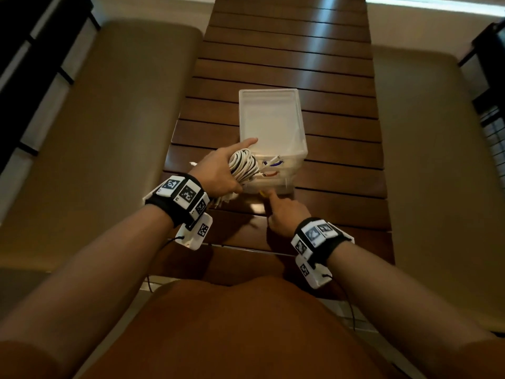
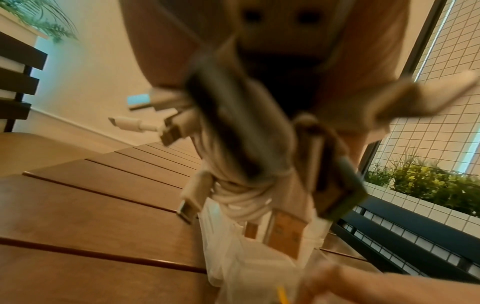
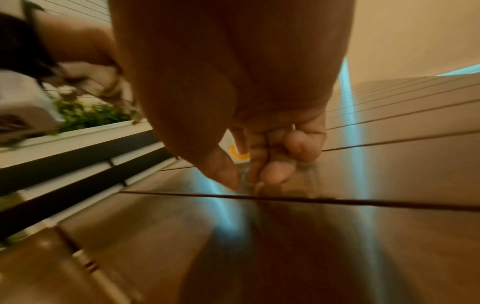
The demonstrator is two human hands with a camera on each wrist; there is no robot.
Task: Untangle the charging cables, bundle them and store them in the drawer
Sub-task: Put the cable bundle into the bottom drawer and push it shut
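Observation:
A translucent white drawer unit (image 1: 273, 124) stands on the slatted wooden table (image 1: 287, 64), its drawer fronts facing me. My left hand (image 1: 228, 170) grips a coiled bundle of white charging cables (image 1: 246, 162) against the unit's front left corner. In the left wrist view the bundle (image 2: 246, 185) has a dark band across it, and USB plugs (image 2: 283, 232) stick out. My right hand (image 1: 276, 212) is low in front of the unit. Its index finger reaches onto the yellow handle (image 1: 263, 192) of the bottom drawer (image 3: 237, 155), with the other fingers curled.
Purple (image 1: 274, 163) and orange (image 1: 270, 174) handles mark the upper drawers. Tan padded benches run along both sides of the table (image 1: 123, 119) (image 1: 437, 160). A dark railing with green plants (image 2: 428, 185) lies beyond the table.

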